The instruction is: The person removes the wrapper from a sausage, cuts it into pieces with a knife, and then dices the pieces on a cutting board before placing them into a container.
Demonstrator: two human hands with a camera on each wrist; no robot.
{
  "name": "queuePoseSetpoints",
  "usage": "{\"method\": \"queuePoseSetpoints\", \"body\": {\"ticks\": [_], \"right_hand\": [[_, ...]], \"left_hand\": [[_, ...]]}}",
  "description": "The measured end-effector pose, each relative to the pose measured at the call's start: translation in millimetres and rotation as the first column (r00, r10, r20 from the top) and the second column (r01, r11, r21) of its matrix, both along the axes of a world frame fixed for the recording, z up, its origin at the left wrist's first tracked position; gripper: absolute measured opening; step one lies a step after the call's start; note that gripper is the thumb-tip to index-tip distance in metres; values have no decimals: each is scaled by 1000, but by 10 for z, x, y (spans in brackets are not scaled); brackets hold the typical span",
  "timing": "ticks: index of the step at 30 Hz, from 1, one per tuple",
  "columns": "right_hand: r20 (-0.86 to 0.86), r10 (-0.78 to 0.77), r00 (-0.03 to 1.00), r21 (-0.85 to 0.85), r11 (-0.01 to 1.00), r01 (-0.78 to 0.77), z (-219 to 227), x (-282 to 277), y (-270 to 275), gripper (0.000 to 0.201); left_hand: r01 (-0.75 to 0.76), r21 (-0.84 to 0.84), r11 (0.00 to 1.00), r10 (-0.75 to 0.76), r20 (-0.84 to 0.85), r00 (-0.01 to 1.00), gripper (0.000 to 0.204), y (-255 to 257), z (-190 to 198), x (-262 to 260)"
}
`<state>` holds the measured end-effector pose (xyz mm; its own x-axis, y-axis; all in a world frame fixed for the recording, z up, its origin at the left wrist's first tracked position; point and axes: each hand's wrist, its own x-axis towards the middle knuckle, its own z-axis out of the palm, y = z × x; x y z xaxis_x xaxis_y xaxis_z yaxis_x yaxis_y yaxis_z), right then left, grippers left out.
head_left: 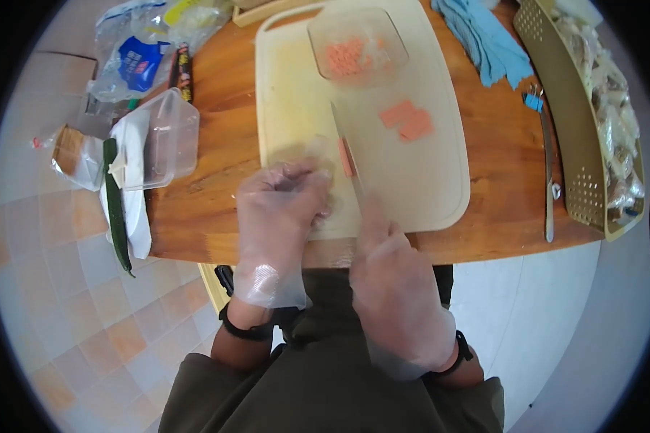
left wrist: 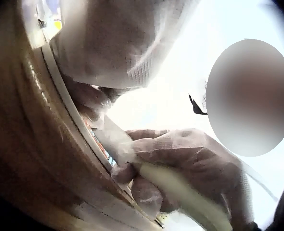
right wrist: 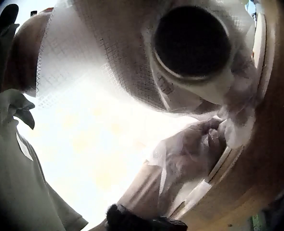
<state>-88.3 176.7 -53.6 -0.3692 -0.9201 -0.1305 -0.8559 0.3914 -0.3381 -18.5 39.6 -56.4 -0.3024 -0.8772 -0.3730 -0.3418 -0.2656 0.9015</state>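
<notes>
In the head view, my gloved right hand (head_left: pixel 397 289) grips a kitchen knife (head_left: pixel 358 186), also seen with its pale handle (left wrist: pixel 183 192) in the left wrist view. The blade stands along a narrow pink-orange strip (head_left: pixel 346 159) on the cutting board (head_left: pixel 426 187). Just left of the blade is my gloved left hand (head_left: pixel 278 209), its fingers curled in over the board with nothing visible in them. Flat pink-orange slices (head_left: pixel 414 123) lie to the right of the knife. A clear container (head_left: pixel 393 43) at the board's far end holds diced pink-orange pieces (head_left: pixel 347 58).
On the left are an empty clear box (head_left: pixel 184 137), a cucumber (head_left: pixel 115 209) near the table's edge and plastic bags (head_left: pixel 139 61). A blue cloth (head_left: pixel 487 40), a long metal utensil (head_left: pixel 549 180) and a basket of wrapped items (head_left: pixel 578 159) are on the right.
</notes>
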Motion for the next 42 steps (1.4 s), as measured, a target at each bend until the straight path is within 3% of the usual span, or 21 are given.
{"method": "queuePoseSetpoints", "body": {"ticks": [1, 2, 4, 5, 7, 11, 12, 13, 14, 16, 18, 20, 22, 24, 26, 28, 32, 34, 35, 40, 42], "right_hand": [[224, -44, 974, -45, 997, 55, -8, -56, -4, 58], [209, -37, 977, -59, 997, 50, 24, -92, 20, 58], [466, -181, 866, -57, 971, 233, 130, -157, 62, 45], [460, -177, 870, -69, 970, 234, 132, -197, 108, 45], [473, -15, 881, -176, 978, 112, 129, -268, 199, 61], [553, 7, 833, -248, 956, 156, 131, -260, 222, 59], [640, 16, 768, -249, 950, 188, 139, -254, 221, 58], [718, 22, 696, -242, 945, 220, 143, -257, 232, 57], [709, 0, 705, -228, 947, 229, 146, -277, 237, 57], [788, 32, 615, -215, 950, 226, 138, -332, 217, 56], [768, 35, 640, -245, 939, 242, 96, -346, 218, 57], [908, -11, 419, -132, 942, 310, 93, -366, 236, 57], [895, -9, 446, -151, 935, 321, 79, -370, 231, 56], [762, 59, 644, -372, 854, 363, 9, -355, 245, 52], [799, 47, 599, -333, 865, 376, 47, -375, 248, 51], [766, -48, 641, -223, 915, 336, 124, -427, 260, 51], [772, 11, 635, -319, 872, 372, 67, -519, 271, 51], [669, -57, 741, -345, 859, 377, 21, -531, 298, 52], [547, -33, 836, -455, 827, 330, -53, -554, 293, 54], [533, -60, 844, -434, 837, 334, -53, -688, 436, 61], [441, -78, 894, -437, 852, 290, 41, -779, 440, 61]], "left_hand": [[-22, 29, 999, 23, -50, 999, 25, -6, 26, -2], [-34, 60, 998, 40, -102, 994, 26, 2, 29, 7], [-34, 48, 998, 42, -169, 985, 28, 4, 12, 56], [-66, 31, 997, 71, -196, 978, 33, 30, 43, 44], [-98, 9, 995, 97, -234, 967, 39, 82, 105, -13], [-12, 93, 996, 47, -386, 921, 66, 123, 91, -87], [16, 113, 993, 37, -454, 890, 75, 135, 54, -117], [14, 148, 989, 59, -480, 875, 77, 129, 66, -128], [28, 166, 986, 58, -490, 870, 77, 118, 83, -141], [70, 144, 987, 6, -471, 882, 76, 93, 121, -163], [84, 181, 980, 19, -503, 864, 74, 106, 114, -183], [54, 74, 996, -17, -429, 903, 73, 123, 49, -222], [32, 80, 996, 5, -428, 904, 72, 137, 107, -271], [95, 86, 992, -56, -371, 927, 68, 117, 159, -267], [79, 70, 994, -51, -335, 941, 65, 125, 152, -300], [85, -12, 996, -83, -370, 925, 65, 115, 115, -324], [92, -60, 994, -101, -183, 978, 60, 58, 125, -425], [95, -116, 989, -117, -200, 973, 58, 32, 58, -427], [114, -151, 982, -137, -152, 979, 59, 33, 67, -447], [141, -177, 974, -163, -118, 980, 57, 33, 183, -446], [141, -225, 964, -177, -148, 973, 54, -10, 191, -392]]}}
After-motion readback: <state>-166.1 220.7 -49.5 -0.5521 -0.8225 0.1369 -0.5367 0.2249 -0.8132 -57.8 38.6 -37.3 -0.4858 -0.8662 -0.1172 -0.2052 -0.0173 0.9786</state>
